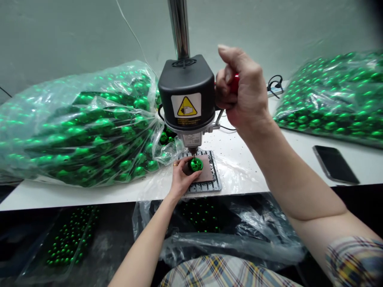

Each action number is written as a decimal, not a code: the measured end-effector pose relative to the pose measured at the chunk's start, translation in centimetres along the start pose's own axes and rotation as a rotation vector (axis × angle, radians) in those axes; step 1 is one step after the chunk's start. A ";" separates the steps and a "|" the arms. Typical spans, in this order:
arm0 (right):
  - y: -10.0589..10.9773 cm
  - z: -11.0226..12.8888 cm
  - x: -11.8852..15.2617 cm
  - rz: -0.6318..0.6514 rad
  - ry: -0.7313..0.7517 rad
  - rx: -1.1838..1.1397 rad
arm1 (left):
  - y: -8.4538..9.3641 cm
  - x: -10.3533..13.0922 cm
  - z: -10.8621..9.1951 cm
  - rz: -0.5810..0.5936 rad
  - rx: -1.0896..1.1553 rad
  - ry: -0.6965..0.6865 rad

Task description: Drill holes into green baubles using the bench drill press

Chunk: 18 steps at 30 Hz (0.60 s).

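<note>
A small bench drill press (pixel 186 85) with a black housing stands in the middle of the view, a yellow warning label on its front. My right hand (pixel 243 81) is closed around its red lever knob (pixel 235 83) at the housing's right side. Below the chuck, my left hand (pixel 183 174) grips a shiny green ball (pixel 196 164) between thumb and fingers. The ball sits over a brownish pad (pixel 206 171) on the slotted metal base (pixel 217 183). The drill bit (pixel 194 153) points down at the ball's top; whether it has entered the ball I cannot tell.
A big clear bag of green balls (pixel 98 131) lies left of the drill, another bag (pixel 335 95) at the right. A phone (pixel 335 164) lies on the white table (pixel 143 189). Dark shavings surround the base. Below the table edge hangs clear plastic (pixel 227 243) with green balls inside.
</note>
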State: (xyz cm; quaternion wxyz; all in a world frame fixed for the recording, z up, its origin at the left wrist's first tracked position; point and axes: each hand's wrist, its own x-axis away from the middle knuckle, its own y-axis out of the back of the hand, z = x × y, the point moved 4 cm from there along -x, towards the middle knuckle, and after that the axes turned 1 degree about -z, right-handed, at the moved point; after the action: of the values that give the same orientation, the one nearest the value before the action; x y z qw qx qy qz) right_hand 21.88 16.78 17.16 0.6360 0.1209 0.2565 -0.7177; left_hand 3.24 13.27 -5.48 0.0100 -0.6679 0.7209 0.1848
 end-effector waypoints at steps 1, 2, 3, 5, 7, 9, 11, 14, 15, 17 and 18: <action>0.0 0.0 0.2 0.000 0.015 0.010 | 0.0 0.0 0.0 -0.002 -0.002 -0.005; -0.1 0.1 0.4 -0.014 0.033 0.012 | 0.0 0.1 0.1 -0.004 -0.004 -0.008; -0.2 0.3 0.8 -0.034 0.057 0.014 | 0.0 0.1 0.1 -0.006 -0.007 -0.010; -0.4 0.9 2.0 -0.075 0.126 0.020 | 0.0 0.2 0.2 -0.006 -0.013 -0.012; -0.7 1.6 3.5 -0.103 0.215 0.036 | 0.0 0.2 0.2 -0.005 -0.010 -0.013; -0.9 1.9 4.8 -0.121 0.299 0.050 | 0.0 0.2 0.2 -0.005 -0.003 -0.015; -0.9 1.9 5.9 -0.129 0.351 0.081 | 0.0 0.2 0.3 -0.010 -0.001 -0.014; -0.7 1.3 7.1 -0.141 0.398 0.098 | -0.1 0.3 0.5 -0.005 -0.011 -0.017; -0.6 1.1 7.6 -0.145 0.422 0.083 | -0.1 0.3 0.5 -0.003 -0.018 -0.021; -0.3 0.9 8.5 -0.136 0.473 0.039 | -0.1 0.3 0.5 -0.001 -0.037 -0.030; -0.2 0.6 9.0 -0.110 0.466 0.049 | -0.1 0.3 0.6 -0.002 -0.046 -0.033</action>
State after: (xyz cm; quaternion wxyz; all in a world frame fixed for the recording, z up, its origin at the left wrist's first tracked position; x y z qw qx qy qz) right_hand 20.37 8.81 13.23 0.5162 0.2846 0.3851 -0.7101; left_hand 3.17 13.15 -6.11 0.0067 -0.6655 0.7155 0.2124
